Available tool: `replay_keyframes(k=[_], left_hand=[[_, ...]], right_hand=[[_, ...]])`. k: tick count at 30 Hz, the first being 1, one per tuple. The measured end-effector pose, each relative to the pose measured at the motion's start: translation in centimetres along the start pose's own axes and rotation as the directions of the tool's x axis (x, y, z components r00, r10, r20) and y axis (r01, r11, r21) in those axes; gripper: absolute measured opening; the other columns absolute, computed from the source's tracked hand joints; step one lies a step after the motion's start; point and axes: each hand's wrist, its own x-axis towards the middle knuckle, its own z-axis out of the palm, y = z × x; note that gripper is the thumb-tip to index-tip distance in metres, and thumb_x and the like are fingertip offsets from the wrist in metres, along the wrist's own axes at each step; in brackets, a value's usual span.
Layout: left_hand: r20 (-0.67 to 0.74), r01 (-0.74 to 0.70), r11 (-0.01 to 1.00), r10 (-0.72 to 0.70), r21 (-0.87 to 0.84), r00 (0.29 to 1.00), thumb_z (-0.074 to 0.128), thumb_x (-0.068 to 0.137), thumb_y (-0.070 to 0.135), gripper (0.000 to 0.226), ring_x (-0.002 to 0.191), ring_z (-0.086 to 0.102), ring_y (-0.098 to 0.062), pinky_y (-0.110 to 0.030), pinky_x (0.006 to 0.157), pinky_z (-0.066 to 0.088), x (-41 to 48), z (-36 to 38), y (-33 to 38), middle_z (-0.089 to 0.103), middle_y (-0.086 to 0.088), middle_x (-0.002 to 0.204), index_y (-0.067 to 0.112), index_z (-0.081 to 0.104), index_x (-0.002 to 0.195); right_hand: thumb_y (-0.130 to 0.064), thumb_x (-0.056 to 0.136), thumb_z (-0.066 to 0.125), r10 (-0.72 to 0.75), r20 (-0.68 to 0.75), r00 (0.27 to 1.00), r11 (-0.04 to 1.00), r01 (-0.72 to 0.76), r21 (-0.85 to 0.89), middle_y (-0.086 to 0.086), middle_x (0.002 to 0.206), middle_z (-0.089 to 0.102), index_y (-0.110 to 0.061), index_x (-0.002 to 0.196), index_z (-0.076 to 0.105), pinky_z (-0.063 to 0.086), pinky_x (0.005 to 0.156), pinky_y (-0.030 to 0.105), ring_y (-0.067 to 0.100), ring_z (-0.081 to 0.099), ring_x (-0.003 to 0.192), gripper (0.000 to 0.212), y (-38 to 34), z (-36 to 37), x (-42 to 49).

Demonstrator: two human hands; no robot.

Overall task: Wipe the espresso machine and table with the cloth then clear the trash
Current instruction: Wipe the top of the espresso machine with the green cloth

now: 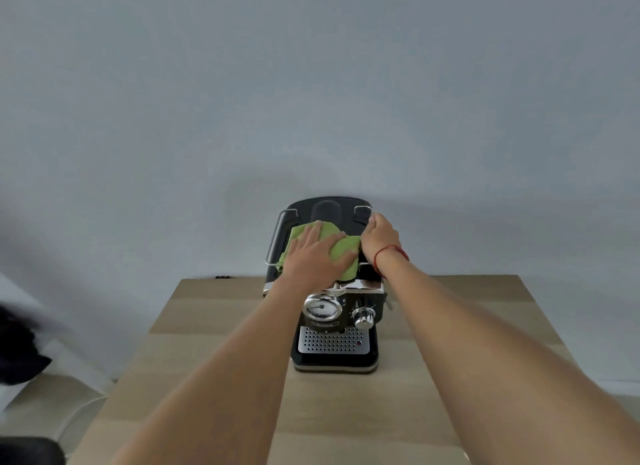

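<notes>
A black and chrome espresso machine (pixel 337 321) stands at the middle of a light wooden table (pixel 214 354), close to the wall. A green cloth (pixel 341 248) lies on the machine's flat top. My left hand (pixel 313 257) presses flat on the cloth, fingers spread. My right hand (pixel 379 238) grips the right edge of the machine's top beside its chrome rail; a red string circles that wrist. No trash shows in view.
A pale wall (pixel 311 84) rises directly behind the machine. A dark object (pixel 20 347) sits off the table at the left, and a white cable (pixel 83 409) runs along the floor there. The machine's chrome knob (pixel 363 317) and drip grille (pixel 332 340) face me.
</notes>
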Motion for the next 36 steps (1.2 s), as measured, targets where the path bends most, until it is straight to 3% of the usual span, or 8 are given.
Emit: replay_keyframes(k=[4,10,16,22,25,28,31,36], left_hand=[[-0.108,0.133,0.991,-0.129,0.033,0.986,0.032,0.101,0.04,0.044,0.123,0.05,-0.032,-0.042,0.094,0.042,-0.1,-0.9,1.0,0.053,-0.015,0.132,0.013,0.045,0.133],[-0.115,0.354,0.935,-0.354,-0.019,0.928,0.04,0.1,0.019,0.03,0.113,0.057,-0.035,-0.038,0.082,0.043,2.7,-2.4,-1.8,0.057,-0.019,0.124,0.001,0.047,0.123],[-0.283,-0.149,0.945,0.063,-0.291,0.957,0.041,0.101,0.037,0.035,0.087,0.063,-0.03,-0.041,0.073,0.051,0.1,-1.1,-0.7,0.065,-0.009,0.098,0.012,0.052,0.123],[-0.22,-0.189,0.979,0.169,-0.073,0.961,0.037,0.101,0.039,0.039,0.119,0.046,-0.023,-0.042,0.098,0.042,-1.5,1.1,-0.5,0.05,-0.003,0.128,0.017,0.048,0.13],[-0.38,-0.343,0.93,0.271,-0.136,0.885,0.041,0.1,0.036,0.041,0.106,0.061,-0.02,-0.039,0.087,0.053,-4.2,1.3,-0.9,0.059,-0.002,0.124,0.01,0.052,0.13],[-0.514,-0.495,0.864,0.468,0.094,0.719,0.046,0.1,0.03,0.04,0.109,0.064,-0.022,-0.036,0.091,0.054,-6.8,2.4,-2.2,0.067,-0.008,0.118,0.0,0.061,0.12],[-0.595,-0.44,0.888,0.427,0.133,0.681,0.042,0.102,0.031,0.041,0.115,0.062,-0.02,-0.027,0.103,0.045,-8.9,3.3,-3.5,0.066,-0.008,0.119,-0.001,0.063,0.117],[-0.634,-0.298,0.954,0.259,0.047,0.729,0.046,0.099,0.03,0.034,0.091,0.065,-0.02,-0.033,0.083,0.054,-9.9,3.3,-3.5,0.069,-0.004,0.099,0.002,0.064,0.103]], right_hand=[[-0.028,0.103,0.021,0.014,0.019,1.0,1.0,-0.014,0.002,0.016,0.117,0.059,-0.012,0.114,0.051,0.035,0.078,0.032,0.03,0.05,0.092,0.035,0.2,-0.1,-0.8],[-0.029,0.103,0.022,0.005,-0.004,1.0,1.0,-0.005,-0.028,0.015,0.116,0.061,-0.013,0.118,0.05,0.043,0.086,0.039,0.034,0.057,0.103,0.035,0.6,0.3,-0.3],[-0.022,0.101,0.025,0.02,-0.012,1.0,0.993,-0.021,-0.118,0.016,0.117,0.059,-0.012,0.117,0.05,0.042,0.08,0.037,0.035,0.058,0.104,0.031,0.0,0.2,0.2],[-0.022,0.101,0.025,0.013,-0.015,1.0,0.998,-0.014,-0.069,0.015,0.114,0.059,-0.012,0.114,0.051,0.035,0.074,0.032,0.028,0.049,0.086,0.031,0.4,0.0,-0.3],[-0.018,0.1,0.028,-0.01,-0.007,1.0,0.998,0.009,-0.063,0.016,0.118,0.059,-0.014,0.109,0.052,0.034,0.075,0.03,0.03,0.051,0.091,0.026,0.2,-0.2,-0.4],[-0.018,0.099,0.029,-0.005,-0.009,1.0,0.998,0.004,-0.064,0.016,0.12,0.059,-0.015,0.111,0.052,0.036,0.078,0.032,0.029,0.051,0.092,0.026,0.0,-0.2,-0.4],[-0.018,0.099,0.03,0.008,-0.025,1.0,0.998,-0.009,-0.056,0.013,0.119,0.06,-0.014,0.118,0.052,0.041,0.08,0.034,0.028,0.053,0.093,0.03,0.0,0.0,-0.5],[-0.021,0.1,0.03,0.023,-0.034,0.999,0.998,-0.025,-0.049,0.015,0.123,0.058,-0.013,0.123,0.052,0.043,0.088,0.036,0.034,0.056,0.111,0.032,0.0,0.0,-1.0]])
